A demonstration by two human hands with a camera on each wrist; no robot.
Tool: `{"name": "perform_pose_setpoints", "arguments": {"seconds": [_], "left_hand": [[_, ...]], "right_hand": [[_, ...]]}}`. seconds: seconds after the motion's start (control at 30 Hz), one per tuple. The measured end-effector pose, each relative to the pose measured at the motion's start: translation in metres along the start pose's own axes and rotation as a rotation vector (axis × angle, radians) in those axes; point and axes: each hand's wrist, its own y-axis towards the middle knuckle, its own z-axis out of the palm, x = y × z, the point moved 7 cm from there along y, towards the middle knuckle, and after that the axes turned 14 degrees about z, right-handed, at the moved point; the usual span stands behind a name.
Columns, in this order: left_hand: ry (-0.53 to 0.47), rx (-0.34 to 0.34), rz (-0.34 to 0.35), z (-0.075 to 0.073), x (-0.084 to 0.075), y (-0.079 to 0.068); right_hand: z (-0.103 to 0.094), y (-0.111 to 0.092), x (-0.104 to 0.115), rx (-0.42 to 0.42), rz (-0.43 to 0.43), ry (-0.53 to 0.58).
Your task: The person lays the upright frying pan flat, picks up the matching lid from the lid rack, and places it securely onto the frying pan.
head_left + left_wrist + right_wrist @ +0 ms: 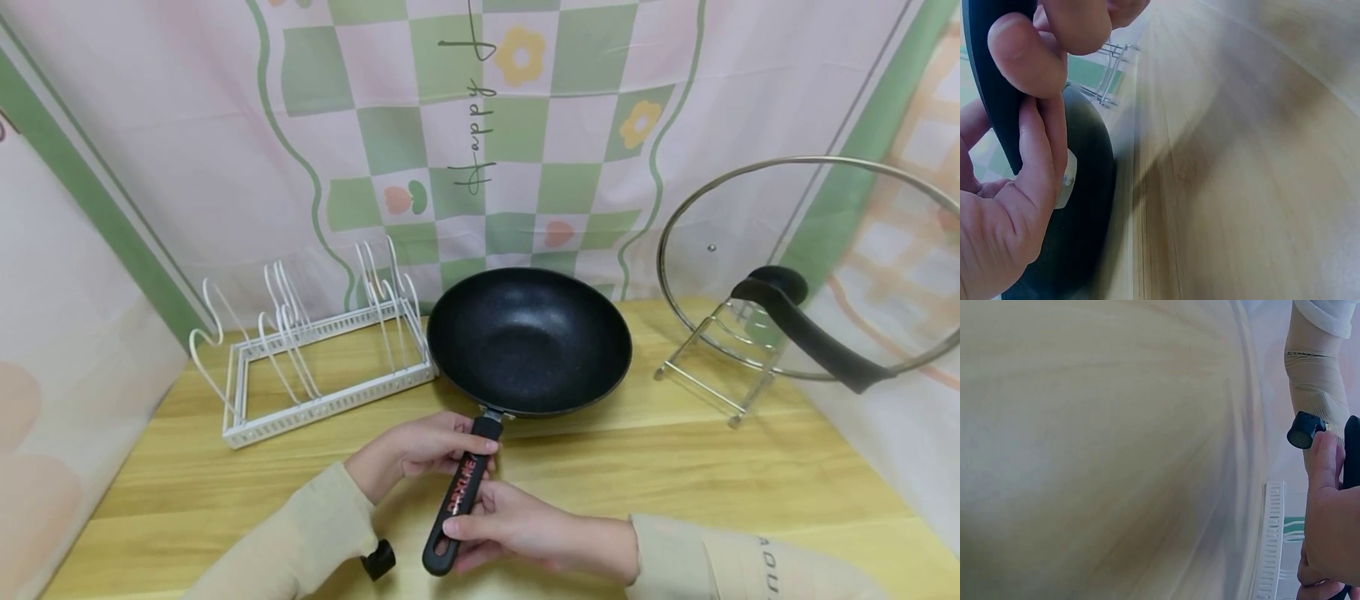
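Note:
A black wok sits at the middle of the table, its long black handle with red lettering pointing toward me. My left hand grips the handle near the wok, thumb laid across the top. Lower down, close to the hanging hole, my right hand holds the same handle with its thumb over the edge. In the left wrist view, fingers wrap the handle beside the wok's dark outer wall. The right wrist view shows my right hand at the frame's edge with only part of the handle.
A white wire rack with upright loops stands left of the wok. On the right, a chrome stand holds a large glass lid with a black knob, and a black curved utensil handle leans there. A patterned curtain hangs behind.

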Motion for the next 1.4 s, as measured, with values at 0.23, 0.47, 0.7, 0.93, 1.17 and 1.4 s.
{"name": "perform_pose_setpoints", "arguments": {"seconds": [0.23,0.47,0.7,0.93,1.17,1.4], "left_hand": [[-0.027,0.042,0.007,0.000,0.001,-0.002],[-0.005,0.030,-0.015,-0.001,-0.003,-0.006],[0.057,0.049,-0.025,-0.005,-0.008,-0.008],[0.090,0.075,-0.039,-0.010,-0.006,-0.009],[0.136,0.062,-0.043,-0.012,-0.008,-0.013],[0.214,0.032,-0.054,-0.014,-0.014,-0.019]], "right_hand": [[-0.003,-0.002,0.002,0.035,-0.017,-0.070],[-0.006,-0.007,0.005,0.066,-0.039,-0.158],[-0.016,-0.014,0.009,0.041,-0.056,-0.215],[-0.032,-0.026,0.018,-0.013,-0.114,-0.268],[-0.049,-0.036,0.027,-0.048,-0.165,-0.286],[-0.064,-0.049,0.042,-0.125,-0.275,-0.420]]}}
